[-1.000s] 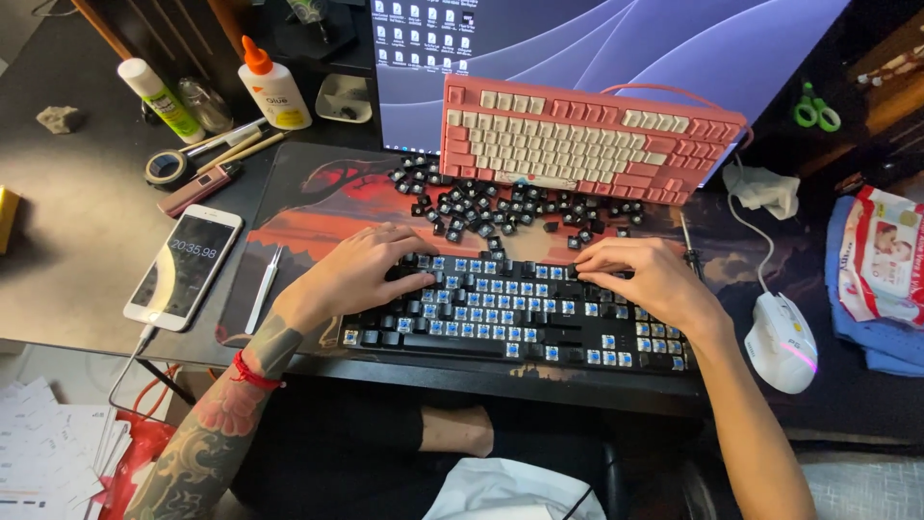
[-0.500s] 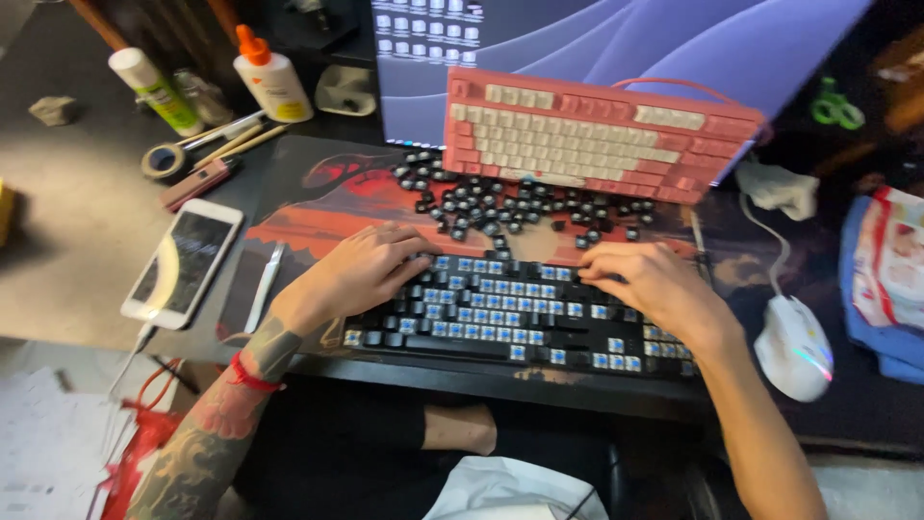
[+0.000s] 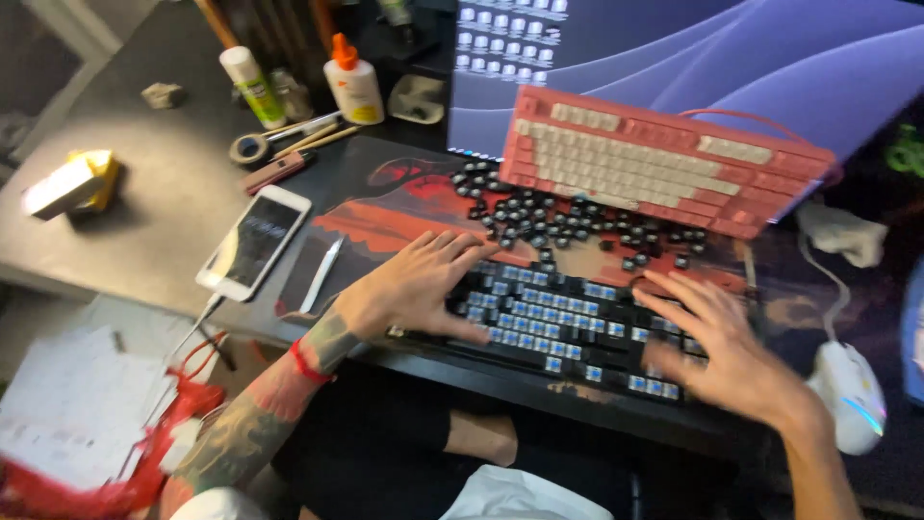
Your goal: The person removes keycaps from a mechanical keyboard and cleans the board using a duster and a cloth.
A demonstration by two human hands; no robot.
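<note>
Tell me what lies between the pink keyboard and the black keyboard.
In the head view, loose black keycaps lie scattered on the desk mat between pink keyboard and black keyboard.

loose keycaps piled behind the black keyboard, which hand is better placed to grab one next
Probably left. The left hand lies on the black keyboard's left end, fingertips close to the loose keycaps. The right hand sits nearer the front edge, farther from them.
</note>
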